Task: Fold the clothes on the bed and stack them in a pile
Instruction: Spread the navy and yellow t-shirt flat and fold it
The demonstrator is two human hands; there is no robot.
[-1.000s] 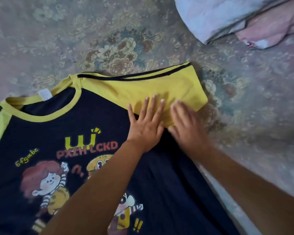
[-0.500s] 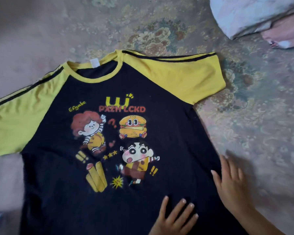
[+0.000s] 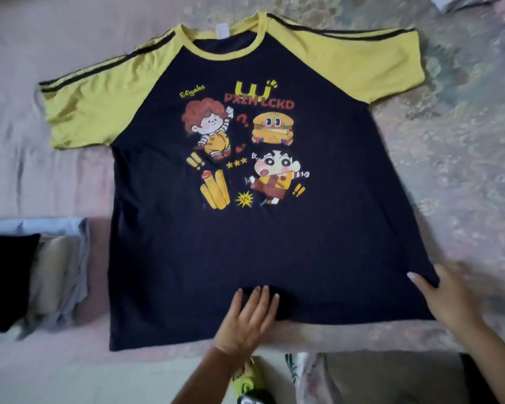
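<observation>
A floral bedspread (image 3: 464,158) in faded pink and green covers the bed, its pattern plain toward the right edge and washed out at the left. At the near edge, patterned fabric (image 3: 301,374) shows below it.

A: Left hand (image 3: 247,319)?
B: Palm down, fingers straight and slightly spread, pointing away from the body. Forearm enters from the bottom edge, angled up and right.
A: Right hand (image 3: 449,298)?
B: Blurred. Fingers extended, thumb out toward the left; grip cannot be told. Forearm runs to the lower right corner.
</observation>
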